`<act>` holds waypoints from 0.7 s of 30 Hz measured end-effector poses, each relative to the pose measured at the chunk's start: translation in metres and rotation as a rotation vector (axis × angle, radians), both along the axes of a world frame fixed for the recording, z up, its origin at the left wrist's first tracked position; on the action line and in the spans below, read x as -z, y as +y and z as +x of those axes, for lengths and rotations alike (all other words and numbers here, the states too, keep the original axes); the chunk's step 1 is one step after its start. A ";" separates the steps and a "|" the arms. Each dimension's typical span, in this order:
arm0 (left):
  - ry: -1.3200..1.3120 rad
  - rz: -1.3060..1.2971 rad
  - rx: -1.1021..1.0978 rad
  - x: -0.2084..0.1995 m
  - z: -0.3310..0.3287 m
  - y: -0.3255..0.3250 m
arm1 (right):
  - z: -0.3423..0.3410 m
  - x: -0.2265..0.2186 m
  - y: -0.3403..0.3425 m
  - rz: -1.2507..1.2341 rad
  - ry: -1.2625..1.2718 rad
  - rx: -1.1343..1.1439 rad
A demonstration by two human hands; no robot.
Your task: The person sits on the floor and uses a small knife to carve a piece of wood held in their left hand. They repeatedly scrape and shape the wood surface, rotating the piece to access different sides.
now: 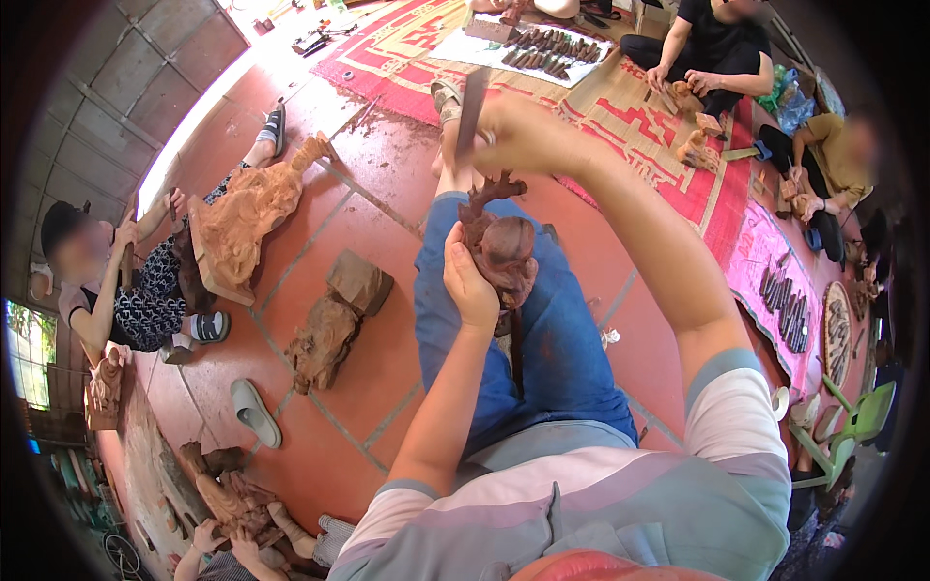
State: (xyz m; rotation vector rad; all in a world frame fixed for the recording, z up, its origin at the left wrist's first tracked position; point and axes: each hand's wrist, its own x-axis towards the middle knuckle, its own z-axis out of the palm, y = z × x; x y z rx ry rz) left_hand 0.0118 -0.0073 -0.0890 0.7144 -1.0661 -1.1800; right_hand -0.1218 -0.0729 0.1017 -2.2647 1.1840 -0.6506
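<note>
Red tile floor [399, 334], patterned mat [387, 89] ahead. My left hand [469, 281] cups one side of a dark wood carving [508, 254] over my jeans [573, 358]; my right hand [504, 134], raised and blurred, grips a flat bar [471, 108] beyond it.

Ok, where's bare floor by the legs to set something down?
Tile is bare between the pale carving and the jeans, beyond the wooden block; also right of the jeans, before the pink cloth, around a white scrap. Crowded: that cloth, with dark tools, and over the lap, where the left hand holds a dark carving.
</note>
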 end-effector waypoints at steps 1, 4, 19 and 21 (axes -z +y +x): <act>0.000 0.005 -0.002 -0.001 -0.001 0.000 | -0.002 -0.007 -0.009 -0.258 -0.202 -0.025; -0.001 0.026 -0.033 0.002 0.000 0.001 | -0.004 -0.009 -0.004 -0.124 -0.162 -0.106; -0.077 0.028 -0.115 -0.005 -0.001 0.001 | 0.000 0.018 -0.008 -0.033 -0.148 0.003; -0.069 0.032 -0.090 -0.005 -0.004 0.005 | -0.014 -0.010 -0.020 -0.213 -0.291 0.094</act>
